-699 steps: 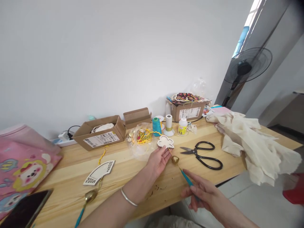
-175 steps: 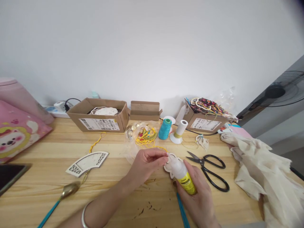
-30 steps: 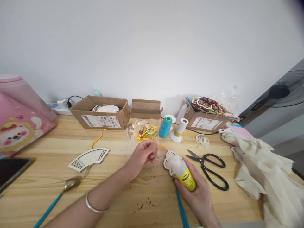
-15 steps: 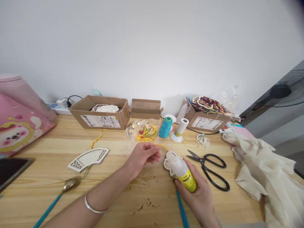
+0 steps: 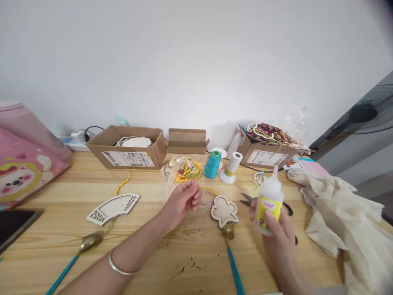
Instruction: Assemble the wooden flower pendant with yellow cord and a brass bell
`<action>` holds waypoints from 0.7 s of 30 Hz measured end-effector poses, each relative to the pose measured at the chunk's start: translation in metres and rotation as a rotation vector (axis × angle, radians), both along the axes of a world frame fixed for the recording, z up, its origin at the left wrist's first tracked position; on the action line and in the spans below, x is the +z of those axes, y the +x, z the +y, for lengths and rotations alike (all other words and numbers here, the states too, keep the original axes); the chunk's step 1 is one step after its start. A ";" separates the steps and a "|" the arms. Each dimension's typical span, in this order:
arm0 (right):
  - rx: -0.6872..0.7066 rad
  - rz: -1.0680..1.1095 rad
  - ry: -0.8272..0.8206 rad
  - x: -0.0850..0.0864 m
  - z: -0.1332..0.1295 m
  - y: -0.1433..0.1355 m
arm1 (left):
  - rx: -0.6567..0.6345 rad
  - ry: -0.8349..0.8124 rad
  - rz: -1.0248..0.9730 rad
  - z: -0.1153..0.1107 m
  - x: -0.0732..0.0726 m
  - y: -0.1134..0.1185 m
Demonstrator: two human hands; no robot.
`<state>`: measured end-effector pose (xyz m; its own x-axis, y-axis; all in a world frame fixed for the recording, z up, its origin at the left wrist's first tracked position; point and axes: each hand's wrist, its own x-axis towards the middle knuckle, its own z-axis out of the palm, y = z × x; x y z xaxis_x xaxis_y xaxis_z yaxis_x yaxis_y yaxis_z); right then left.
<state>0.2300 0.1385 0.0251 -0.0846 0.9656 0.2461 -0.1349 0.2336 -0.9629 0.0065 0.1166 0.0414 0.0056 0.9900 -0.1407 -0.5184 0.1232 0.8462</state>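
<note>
My right hand (image 5: 278,235) is wrapped round a white glue bottle (image 5: 268,203) with a yellow label, its nozzle pointing up. Left of the bottle, a flower-shaped wooden pendant (image 5: 223,210) lies flat on the table, with a brass bell (image 5: 228,230) and a teal tassel (image 5: 235,268) below it and a yellow cord above. My left hand (image 5: 183,199) is held near the pendant's left side, thumb and fingertips pinched together; whatever is between them, if anything, is too small to make out. Behind the bottle, black-handled scissors (image 5: 287,208) are partly hidden.
A fan-shaped wooden pendant (image 5: 115,207) with a bell lies at left. Along the wall stand cardboard boxes (image 5: 159,147), a teal thread spool (image 5: 213,164) and a white spool (image 5: 235,164). Cream cloth (image 5: 331,213) covers the right side; a phone (image 5: 16,225) lies far left.
My right hand has moved right with the glue bottle and turned it nozzle up, away from the flower-shaped pendant, which is now uncovered. My left hand has barely moved.
</note>
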 end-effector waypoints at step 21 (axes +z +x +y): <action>0.172 -0.556 0.653 0.008 0.083 -0.012 | 0.048 0.099 0.052 -0.002 0.026 -0.020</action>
<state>0.2185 0.2213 0.0332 -0.4886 0.6085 0.6253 0.2303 0.7812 -0.5802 -0.0132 0.1144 0.0679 -0.0470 0.9980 -0.0412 -0.4770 0.0138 0.8788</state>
